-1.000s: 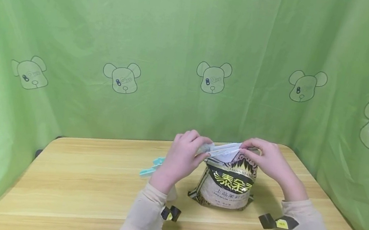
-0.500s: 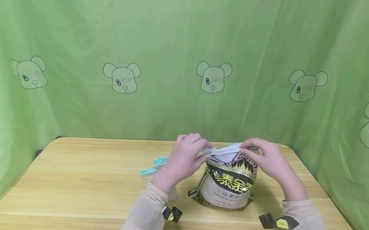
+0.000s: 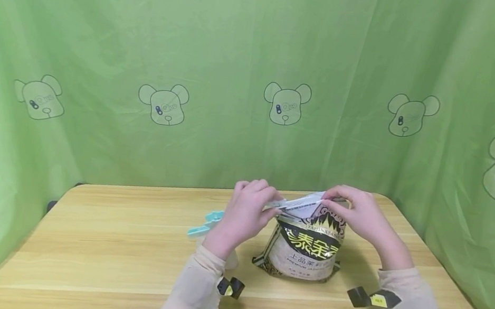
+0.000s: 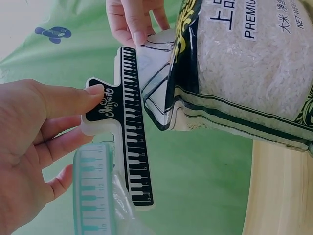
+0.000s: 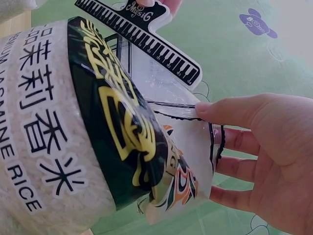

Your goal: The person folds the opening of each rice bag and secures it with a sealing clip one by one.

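Observation:
A bag of jasmine rice (image 3: 301, 256) stands upright on the table, its top folded over. My left hand (image 3: 245, 213) pinches a white clip with a black piano-key pattern (image 4: 134, 122) by its handle, between thumb and fingers. The clip's long edge lies along the folded flap in the right wrist view. My right hand (image 3: 358, 214) pinches the other end of the fold, thumb on the near side (image 5: 210, 111) and fingers behind. The clear window of the bag (image 5: 39, 137) shows rice grains.
A teal piano-key clip (image 3: 205, 227) is left of the bag, with clear plastic next to it in the left wrist view. Part of a whitish thing (image 3: 231, 260) shows behind my left wrist. Green curtains (image 3: 226, 39) stand behind the wooden table (image 3: 119, 242).
My left hand has shifted slightly, and the clip has tilted so that less of its face shows in the head view. My right hand and the bag have stayed put.

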### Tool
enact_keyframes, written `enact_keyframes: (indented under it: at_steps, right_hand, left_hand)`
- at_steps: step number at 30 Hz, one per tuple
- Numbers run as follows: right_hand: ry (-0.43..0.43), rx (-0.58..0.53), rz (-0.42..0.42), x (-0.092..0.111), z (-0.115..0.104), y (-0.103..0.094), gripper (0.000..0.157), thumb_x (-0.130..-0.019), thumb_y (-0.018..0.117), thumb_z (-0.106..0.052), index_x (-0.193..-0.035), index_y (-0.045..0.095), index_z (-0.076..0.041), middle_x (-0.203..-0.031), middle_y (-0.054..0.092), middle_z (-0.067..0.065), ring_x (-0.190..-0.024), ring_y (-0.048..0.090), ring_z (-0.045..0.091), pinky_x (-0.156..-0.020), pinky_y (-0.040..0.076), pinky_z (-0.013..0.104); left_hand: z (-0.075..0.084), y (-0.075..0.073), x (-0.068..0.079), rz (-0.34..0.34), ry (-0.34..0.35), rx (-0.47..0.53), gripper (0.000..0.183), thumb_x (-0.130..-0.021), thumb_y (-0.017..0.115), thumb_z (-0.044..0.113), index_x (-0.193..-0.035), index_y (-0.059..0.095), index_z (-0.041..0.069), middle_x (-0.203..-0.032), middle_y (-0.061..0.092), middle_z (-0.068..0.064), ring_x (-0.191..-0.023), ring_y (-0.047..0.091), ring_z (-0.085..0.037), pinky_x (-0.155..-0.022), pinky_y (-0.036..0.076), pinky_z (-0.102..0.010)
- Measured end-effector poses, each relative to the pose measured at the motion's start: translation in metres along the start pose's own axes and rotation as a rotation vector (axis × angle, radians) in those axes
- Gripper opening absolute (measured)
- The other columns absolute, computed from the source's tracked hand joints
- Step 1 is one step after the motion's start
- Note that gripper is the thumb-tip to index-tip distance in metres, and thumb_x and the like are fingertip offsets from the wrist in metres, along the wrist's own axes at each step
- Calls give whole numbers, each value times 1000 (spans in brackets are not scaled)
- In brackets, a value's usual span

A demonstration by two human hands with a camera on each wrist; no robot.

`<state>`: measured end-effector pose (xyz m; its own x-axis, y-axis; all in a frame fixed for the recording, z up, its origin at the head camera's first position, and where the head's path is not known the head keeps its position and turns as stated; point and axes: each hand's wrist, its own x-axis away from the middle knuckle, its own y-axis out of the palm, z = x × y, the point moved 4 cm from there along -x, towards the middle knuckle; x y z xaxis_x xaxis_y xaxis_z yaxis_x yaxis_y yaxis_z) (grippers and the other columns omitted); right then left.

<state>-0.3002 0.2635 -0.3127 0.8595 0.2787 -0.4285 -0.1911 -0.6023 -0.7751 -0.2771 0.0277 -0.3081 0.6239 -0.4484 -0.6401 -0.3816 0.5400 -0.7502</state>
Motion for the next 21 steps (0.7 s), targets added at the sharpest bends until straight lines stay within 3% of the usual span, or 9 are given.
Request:
enact_keyframes:
  at_steps: [15,21]
  right_hand:
    - [15,5,-2,0,1,0,16,-92,66,-18,-102,69,-6,-107,71,16,-104,64,37,-95,47,61]
    - [26,-2,-8,1,0,-1,17,-92,66,-18,-103,69,-6,-108,71,16,-104,64,37,-96,46,61]
  left_hand:
    - [4,3,0,-58,-40,0,21,-83,75,26,-103,70,19,-96,68,7,-90,61,-9,-97,45,-36]
    - [7,9,-1,-40,-38,-41,21,-83,75,28,-102,70,20,-95,68,8,-90,61,-9,-94,46,-34]
